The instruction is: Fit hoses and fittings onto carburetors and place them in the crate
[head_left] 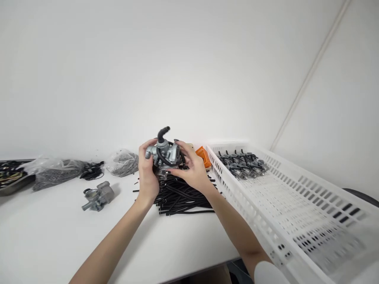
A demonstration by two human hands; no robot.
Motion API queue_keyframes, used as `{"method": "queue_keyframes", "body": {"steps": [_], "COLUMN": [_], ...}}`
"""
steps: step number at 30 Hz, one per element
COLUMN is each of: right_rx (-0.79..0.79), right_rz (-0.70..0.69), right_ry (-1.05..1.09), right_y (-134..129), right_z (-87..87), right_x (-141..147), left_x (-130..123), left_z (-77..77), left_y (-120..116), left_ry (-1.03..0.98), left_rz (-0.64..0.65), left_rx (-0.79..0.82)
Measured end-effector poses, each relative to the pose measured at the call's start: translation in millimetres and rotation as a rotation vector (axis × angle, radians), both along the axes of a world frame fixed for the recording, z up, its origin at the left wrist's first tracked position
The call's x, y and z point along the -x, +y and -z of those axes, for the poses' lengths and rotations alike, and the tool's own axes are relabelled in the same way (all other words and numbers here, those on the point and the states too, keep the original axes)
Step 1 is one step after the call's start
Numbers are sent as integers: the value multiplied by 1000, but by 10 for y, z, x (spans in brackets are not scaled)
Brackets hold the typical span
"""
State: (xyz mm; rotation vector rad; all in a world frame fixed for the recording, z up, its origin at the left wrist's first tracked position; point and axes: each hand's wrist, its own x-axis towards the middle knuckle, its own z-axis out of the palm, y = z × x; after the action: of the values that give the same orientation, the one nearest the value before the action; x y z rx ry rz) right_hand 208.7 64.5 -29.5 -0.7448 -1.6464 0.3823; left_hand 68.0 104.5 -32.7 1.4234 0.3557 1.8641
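Bare forearms are extended from the near edge of the scene, the right forearm being met at the elbow by a pale, smooth sleeve. Between the two hands a carburettor of dull silvery cast metal is held, raised over the middle of the table. Its left side is clasped by the left hand, with the fingers curled round the rounded body; its right side is pinched by the right hand, between a thumb laid along the lower part and fingers set higher up. From its top a bent, matte black rubber elbow is pointed upward, and a black hose is looped across its front.

Below the hands, slender black tubes are heaped in a criss-cross pile on the smooth white surface. To the left, a second carburettor, rough grey and silvery, is laid alone. Farther left, small grey pieces are contained in two crinkled clear bags, with a black tangle set between them and a metal tray placed at the far left. To the right, black-tubed carburettors are ranged at the far end of a slotted white plastic crate, beside which an orange basket is partly hidden.
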Motion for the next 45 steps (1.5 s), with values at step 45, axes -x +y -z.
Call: {"method": "queue_keyframes", "body": {"steps": [45], "right_rx": [872], "right_rz": [853], "right_ry": [-964], "right_y": [-877], "right_z": [778], "right_x": [-2440], "left_x": [2], "left_z": [-101], "left_y": [-39], "left_ry": [262], "left_rz": [223], "left_rx": [236]}}
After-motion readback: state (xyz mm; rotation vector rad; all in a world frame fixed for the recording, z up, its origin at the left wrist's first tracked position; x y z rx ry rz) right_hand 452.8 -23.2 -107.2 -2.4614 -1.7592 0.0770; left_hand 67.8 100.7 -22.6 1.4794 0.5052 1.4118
